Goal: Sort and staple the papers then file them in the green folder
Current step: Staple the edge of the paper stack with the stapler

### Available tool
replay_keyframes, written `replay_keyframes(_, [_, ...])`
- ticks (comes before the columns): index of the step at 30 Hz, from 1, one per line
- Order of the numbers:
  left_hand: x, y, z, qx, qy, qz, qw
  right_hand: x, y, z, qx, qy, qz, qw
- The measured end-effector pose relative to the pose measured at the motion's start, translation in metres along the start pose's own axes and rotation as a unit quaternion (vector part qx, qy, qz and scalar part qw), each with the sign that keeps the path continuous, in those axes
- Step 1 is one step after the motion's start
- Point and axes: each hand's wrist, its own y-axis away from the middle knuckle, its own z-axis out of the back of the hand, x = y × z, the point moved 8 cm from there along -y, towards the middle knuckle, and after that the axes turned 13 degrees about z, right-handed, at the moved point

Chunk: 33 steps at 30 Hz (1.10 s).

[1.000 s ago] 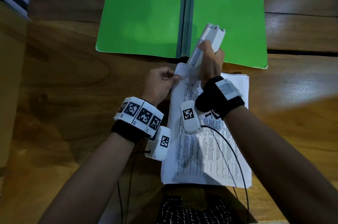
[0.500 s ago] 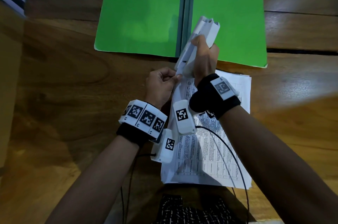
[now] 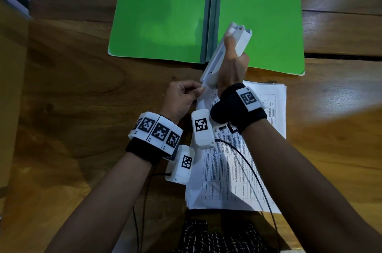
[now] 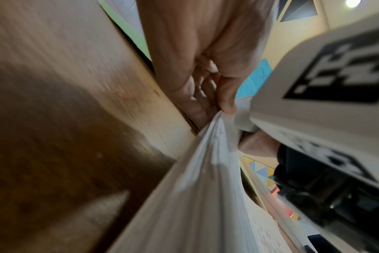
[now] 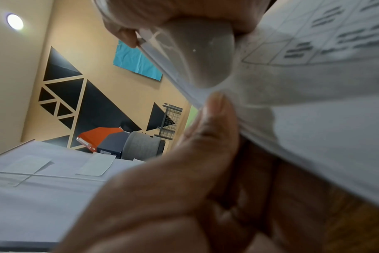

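From the head view, the right hand (image 3: 231,68) is wrapped around a white stapler (image 3: 225,56), its nose down at the top left corner of the papers (image 3: 237,161), while the left hand (image 3: 182,97) pinches that same corner between thumb and curled fingers, lifting it off the wooden table (image 3: 72,87). The green folder (image 3: 165,15) lies open and flat just beyond, holding nothing yet. The left wrist view shows the thumb and fingers clamped on the bunched corner of the sheets (image 4: 206,171), the wood close beside. The right wrist view shows the stapler's rounded nose (image 5: 206,56) over the corner, the left thumb (image 5: 216,119) pressing from below. The risk, I judge, is that the sheets fan under the pinch so the staple misses the lower pages, or that the thumb sits too near the nose. The printed tables on the papers are too small to read; no brand is visible on the stapler.
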Motion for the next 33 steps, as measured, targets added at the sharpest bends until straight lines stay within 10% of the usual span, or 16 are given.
replay_keyframes(12, [0.01,0.0,0.0,0.008,-0.026,0.06,0.998,-0.024,-0.006,-0.004,0.062,0.039,-0.017,0.997])
replay_keyframes(21, [0.017,-0.014,0.005,-0.104,-0.094,0.113,0.984,-0.014,-0.027,0.045,-0.013,-0.054,-0.046,0.997])
replay_keyframes(33, [-0.004,-0.026,-0.033,-0.202,-0.207,0.104,0.952,0.031,-0.111,0.155,0.067,0.289,-0.067,0.953])
